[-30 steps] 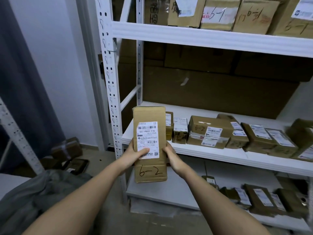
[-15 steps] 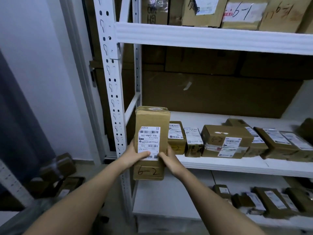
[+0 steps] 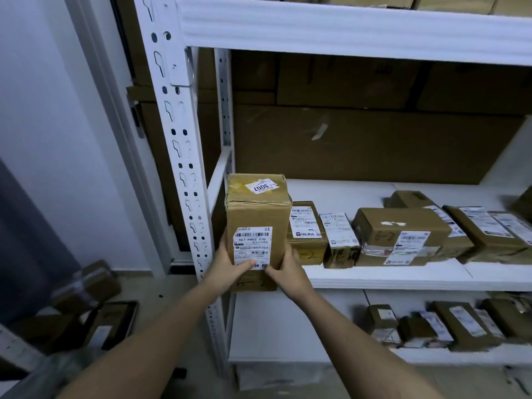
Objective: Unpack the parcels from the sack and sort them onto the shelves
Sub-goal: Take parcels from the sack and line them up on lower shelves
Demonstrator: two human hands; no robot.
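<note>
White shelving [image 3: 374,279] fills my view; both hands, left [image 3: 227,269] and right [image 3: 288,273], have fingers clamped on the upright "6-2" box [image 3: 256,226] at the shelf's front-left corner, matching neighbouring 6-2 parcels [image 3: 400,237].

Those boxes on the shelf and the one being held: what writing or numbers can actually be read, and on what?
"507-P802 T70": shipping label on the held box.
"3007": sticker on that box's top, upside down.
"6-2": handwritten low on its front.
"6-2", likely: handwritten on the wide box on the middle shelf.
All other labels: too small or blurred.
</note>
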